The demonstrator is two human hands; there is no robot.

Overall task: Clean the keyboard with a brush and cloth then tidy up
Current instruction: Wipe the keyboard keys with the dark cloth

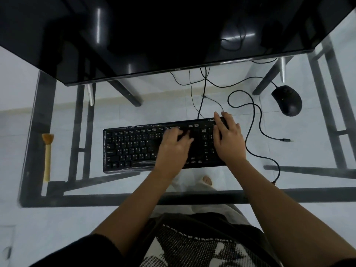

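Both hands are down on the keyboard [134,149], which lies flat in the middle of the glass counter [300,157], wrapped in a glossy clear film. The left hand [173,145] rests over the keys right of centre, fingers spread and bent, its grip released with nothing held. The right hand [228,139] lies over the number pad at the keyboard's right end, fingertips reaching the far edge, and its grip is released too.

Well off to the left, the brush [47,157] lies alone near the counter's edge, pale handle toward the person, tan bristles pointing away.

Behind the keyboard a big dark monitor [154,35] fills the far side. To the right a black mouse [287,100] sits apart, and a loose black cable [256,122] snakes beside the right hand, its plug lying free on the glass. Thin wires trail from under the monitor to the keyboard's back edge.

Through the glass: black frame bars, pale floor tiles [28,237] and a bare foot [207,180].
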